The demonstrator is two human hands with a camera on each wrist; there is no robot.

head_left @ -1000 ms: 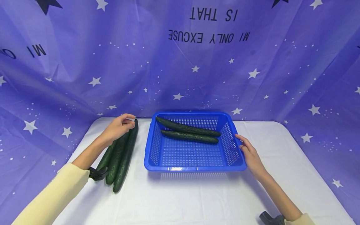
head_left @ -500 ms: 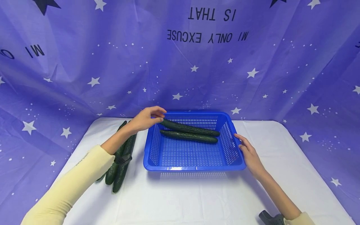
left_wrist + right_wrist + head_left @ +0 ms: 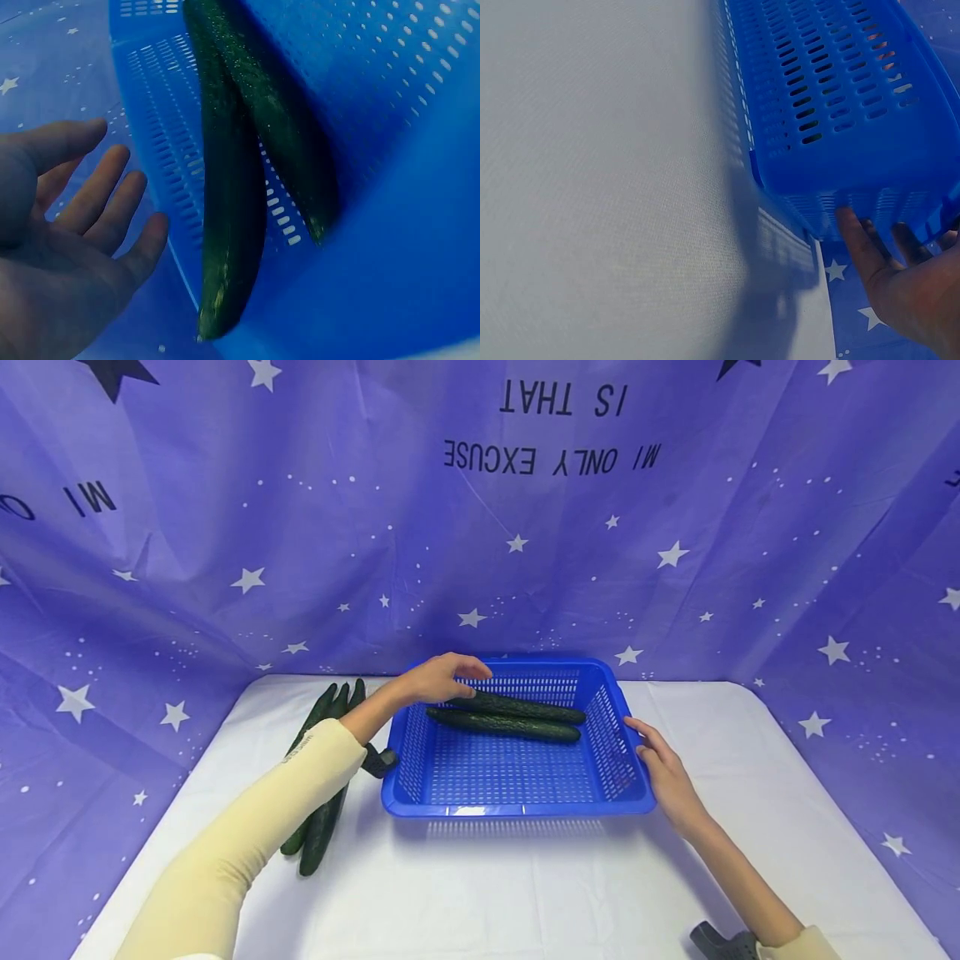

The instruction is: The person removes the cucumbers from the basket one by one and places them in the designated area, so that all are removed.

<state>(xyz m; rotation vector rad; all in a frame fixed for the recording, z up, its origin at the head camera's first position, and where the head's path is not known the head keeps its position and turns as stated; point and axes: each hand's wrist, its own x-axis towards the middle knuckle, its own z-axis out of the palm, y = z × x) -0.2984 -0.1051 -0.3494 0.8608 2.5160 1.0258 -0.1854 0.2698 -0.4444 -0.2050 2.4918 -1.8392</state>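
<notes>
My left hand [image 3: 442,681] is over the far left corner of a blue plastic basket [image 3: 517,811], palm facing inward. In the left wrist view its fingers [image 3: 120,214] are loosely spread, with a gap between them and the nearer cucumber [image 3: 232,202]. Two dark green cucumbers lie side by side in the basket's far half, a back one [image 3: 528,707] and a front one [image 3: 506,726]. At the basket's right side, my right hand [image 3: 671,781] touches the rim and outer wall. The right wrist view shows its extended fingers [image 3: 862,244] against that wall.
Three more cucumbers [image 3: 320,835] lie side by side on the white tablecloth [image 3: 525,893], left of the basket and partly covered by my left forearm. A purple star-patterned curtain [image 3: 480,568] rises behind the table and along both sides.
My left hand has travelled right, from the far ends of the cucumbers on the table to above the basket, carrying nothing. My right hand and the basket have stayed put.
</notes>
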